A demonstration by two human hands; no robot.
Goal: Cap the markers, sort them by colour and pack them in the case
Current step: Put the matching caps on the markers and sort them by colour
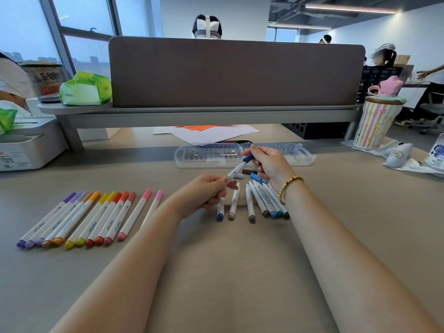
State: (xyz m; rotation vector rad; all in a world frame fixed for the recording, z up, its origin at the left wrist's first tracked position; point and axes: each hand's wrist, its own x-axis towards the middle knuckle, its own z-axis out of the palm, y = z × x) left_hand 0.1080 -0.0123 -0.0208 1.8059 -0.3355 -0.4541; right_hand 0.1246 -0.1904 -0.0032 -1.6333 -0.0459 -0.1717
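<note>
My left hand (208, 192) grips the white barrel of a marker (235, 171) that points up and to the right. My right hand (268, 164) pinches its dark blue cap (248, 158) at the marker's tip. Below my hands several uncapped markers (258, 203) lie on the table in a loose group. A few loose caps (254, 176) lie under my right hand. On the left a row of capped markers (79, 218) runs from purple through yellow, orange and red to pink. The clear plastic case (209, 156) lies open behind my hands.
White and orange papers (209, 132) lie beyond the case under a grey shelf with a divider panel (235, 73). A striped cup (374, 123) stands at the right, a white box (28, 145) at the left. Another person sits behind the panel.
</note>
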